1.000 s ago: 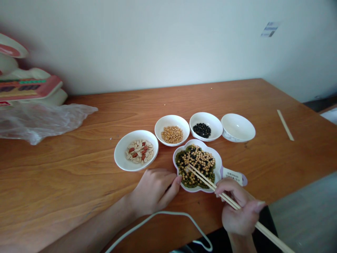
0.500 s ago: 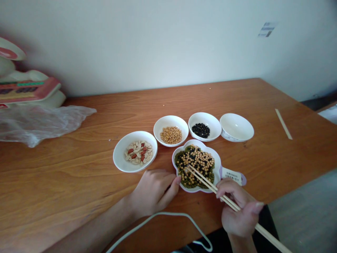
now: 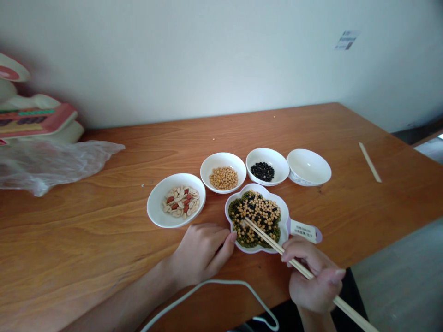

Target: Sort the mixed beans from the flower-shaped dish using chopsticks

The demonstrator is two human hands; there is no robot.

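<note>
My right hand (image 3: 313, 276) grips a pair of wooden chopsticks (image 3: 273, 242), whose closed tips rest in the flower-shaped dish (image 3: 284, 213) of mixed green, black and yellow beans. My left hand (image 3: 200, 251) lies on the table with its thumb touching the dish's left rim. Behind the dish stand a bowl of peanuts (image 3: 176, 206), a bowl of yellow soybeans (image 3: 223, 172), a bowl of black beans (image 3: 266, 166) and a white bowl with nothing in it (image 3: 308, 167).
A wooden table (image 3: 86, 216) stands against a white wall. A crumpled plastic bag (image 3: 51, 161) and a pink and white box lie at the far left. A loose wooden stick (image 3: 369, 162) lies at the right. A white cable (image 3: 214, 288) loops near the front edge.
The chopstick tips have closed together in the mixed beans and my right hand has shifted slightly. My left hand has stayed on the dish's rim.
</note>
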